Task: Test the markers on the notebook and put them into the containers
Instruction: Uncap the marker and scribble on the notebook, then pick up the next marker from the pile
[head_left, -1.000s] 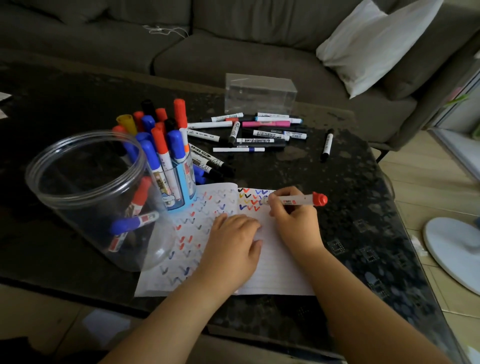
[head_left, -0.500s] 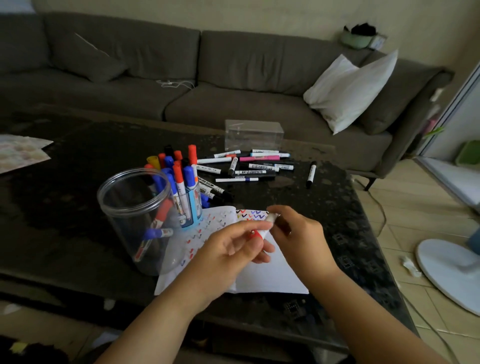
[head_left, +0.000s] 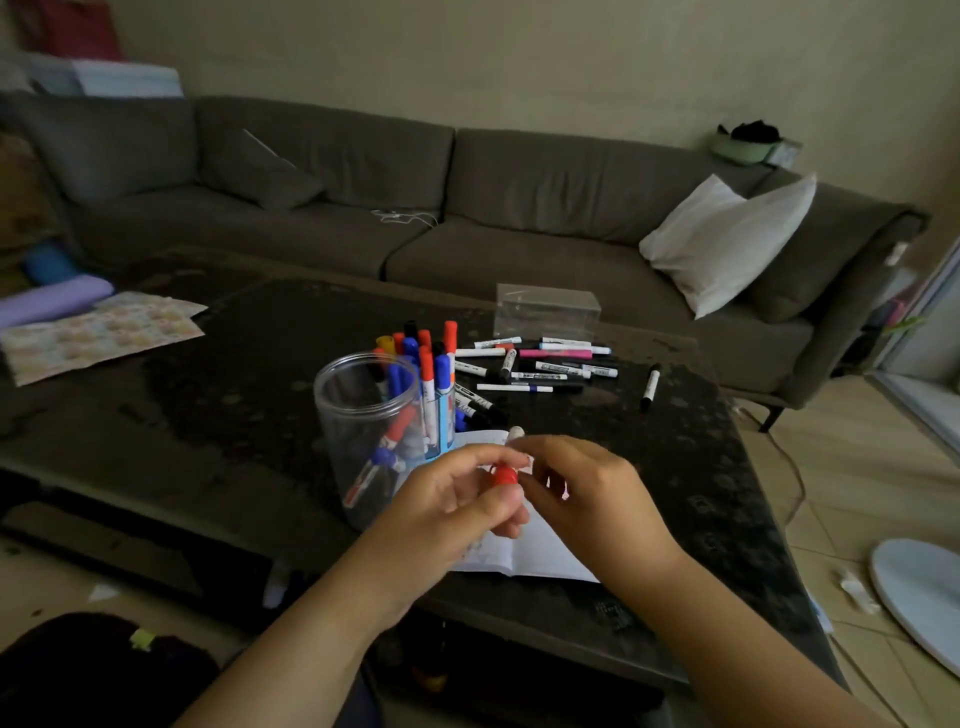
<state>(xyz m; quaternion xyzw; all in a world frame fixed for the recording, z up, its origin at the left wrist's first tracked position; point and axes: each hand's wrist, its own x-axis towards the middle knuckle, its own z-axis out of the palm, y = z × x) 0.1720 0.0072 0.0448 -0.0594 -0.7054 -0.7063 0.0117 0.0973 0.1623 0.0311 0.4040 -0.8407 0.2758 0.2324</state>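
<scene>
- Left hand (head_left: 457, 499): raised above the near part of the dark glossy surface (head_left: 249, 395), fingers curled, pinching the red marker cap (head_left: 504, 476) between thumb and fingertips.
- Right hand (head_left: 587, 493): just beside the left, fingers curled round the white-barrelled marker (head_left: 515, 435); only the barrel's pale far end shows above the fingers. Whether the cap is fully seated on the barrel cannot be told.
- White lined notebook (head_left: 540, 556): lies open on the surface directly below both hands, largely hidden by them; test marks cannot be made out here.
- Clear round plastic jar (head_left: 363, 415): upright, left of the hands, near the notebook's left edge; a few red- and blue-capped markers lean inside it.
- Blue pen cup (head_left: 441, 421): stands just behind the jar on its right side, packed with upright markers bearing red, blue, black and yellow caps.
- Loose pile of markers (head_left: 545, 364): lies flat on the surface beyond the cup, mostly white barrels with one pink one.
- Single black-capped marker (head_left: 650, 387): lies apart, to the right of the pile.
- Clear rectangular plastic box (head_left: 545, 312): sits at the far edge of the surface, behind the pile.
- Patterned paper sheets (head_left: 98, 335): lie on the far left of the surface.
- Grey sofa (head_left: 467, 197): runs behind the surface, with a white cushion (head_left: 727, 239) at its right end.
</scene>
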